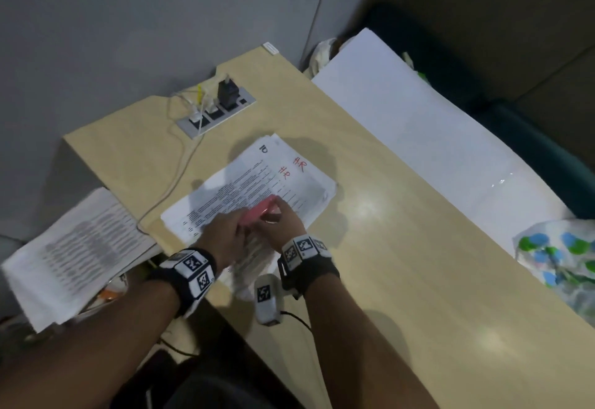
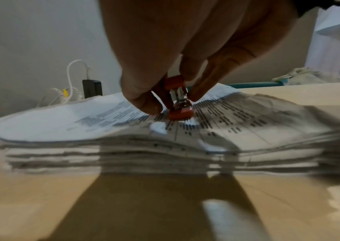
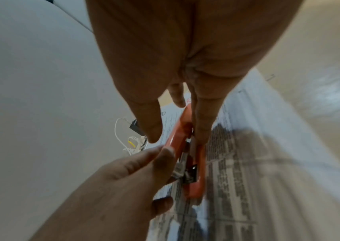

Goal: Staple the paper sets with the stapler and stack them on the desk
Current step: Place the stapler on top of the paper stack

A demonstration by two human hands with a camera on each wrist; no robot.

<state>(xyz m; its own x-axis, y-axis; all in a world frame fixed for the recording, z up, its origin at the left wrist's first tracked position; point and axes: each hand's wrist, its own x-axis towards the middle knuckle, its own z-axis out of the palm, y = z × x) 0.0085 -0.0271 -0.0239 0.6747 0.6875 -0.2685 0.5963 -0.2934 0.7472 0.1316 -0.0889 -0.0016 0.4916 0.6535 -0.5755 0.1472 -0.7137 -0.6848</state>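
Note:
A pink-red stapler (image 1: 259,211) sits on top of a thick stack of printed paper sets (image 1: 257,176) in the middle of the desk (image 1: 402,263). My left hand (image 1: 240,220) pinches its near end between thumb and fingers. My right hand (image 1: 277,212) holds it from the right, with one finger laid along its side. In the left wrist view the stapler (image 2: 180,114) stands on the stack (image 2: 123,146), its metal middle showing between the red top and base. In the right wrist view the stapler (image 3: 195,187) lies lengthwise between both hands.
A second sheaf of printed pages (image 1: 74,247) hangs over the desk's left edge. At the back a power strip (image 1: 215,109) has plugs and white cables. A white board (image 1: 418,119) lines the right side, beside a dotted plastic bag (image 1: 560,257).

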